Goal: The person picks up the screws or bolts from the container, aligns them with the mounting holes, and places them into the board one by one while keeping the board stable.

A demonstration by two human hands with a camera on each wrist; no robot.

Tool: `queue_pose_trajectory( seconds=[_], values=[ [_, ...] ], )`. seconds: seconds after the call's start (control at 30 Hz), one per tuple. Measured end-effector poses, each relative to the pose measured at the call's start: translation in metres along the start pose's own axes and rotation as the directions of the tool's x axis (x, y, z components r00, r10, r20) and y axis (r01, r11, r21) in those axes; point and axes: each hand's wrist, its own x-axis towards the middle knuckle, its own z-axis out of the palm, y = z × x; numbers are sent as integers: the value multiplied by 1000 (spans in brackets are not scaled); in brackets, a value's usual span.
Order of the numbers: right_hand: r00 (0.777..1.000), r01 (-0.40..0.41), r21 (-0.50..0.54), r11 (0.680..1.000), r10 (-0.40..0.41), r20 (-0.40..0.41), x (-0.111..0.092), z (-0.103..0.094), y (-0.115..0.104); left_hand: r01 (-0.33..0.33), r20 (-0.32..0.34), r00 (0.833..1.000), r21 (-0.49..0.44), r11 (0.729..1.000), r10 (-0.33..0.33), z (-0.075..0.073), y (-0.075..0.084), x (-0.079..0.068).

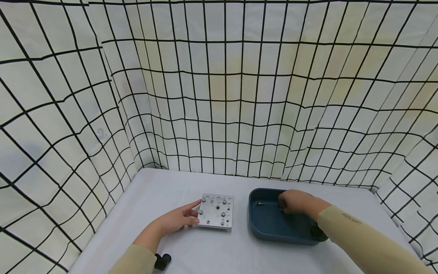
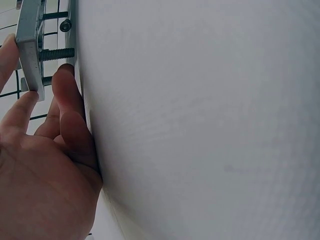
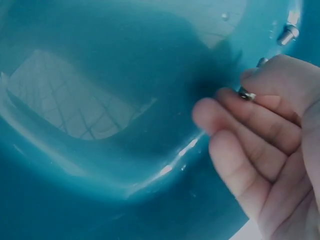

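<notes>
My left hand (image 1: 174,220) holds the left edge of a square metal plate (image 1: 215,219), index finger at its far corner and thumb near the closer one. Screws and holes dot the top of the plate. In the left wrist view, threaded bolts (image 2: 57,54) stick out below the plate (image 2: 31,45), and curled fingers lie beside them. On the right, my other hand (image 1: 297,201) reaches down into a dark blue tray (image 1: 254,230). Its thumb and fingers pinch a small screw (image 3: 246,94), whose middle the thumb hides.
Another screw (image 1: 261,203) lies at the tray's left side. The right wrist view shows a loose screw (image 3: 288,35) near the tray wall. A black object (image 1: 163,262) is beside the left sleeve. White walls with a black grid (image 1: 226,87) enclose the white table (image 1: 164,186).
</notes>
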Motion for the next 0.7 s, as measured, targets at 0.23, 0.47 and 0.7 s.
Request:
queue_pose_trajectory(
  seconds=[0.23, 0.47, 0.7],
  values=[
    [995, 64, 72, 995, -59, -76, -6, -14, -2, 2, -8, 1000, 0, 1000, -2, 1, 2, -1],
    [984, 139, 116, 983, -123, -132, -7, -21, -4, 1, -11, 1000, 7, 1000, -1, 1, 0, 0],
    [968, 180, 136, 974, -151, -200, -5, -29, -17, -7, -5, 1000, 2, 1000, 7, 0, -2, 1]
  ],
)
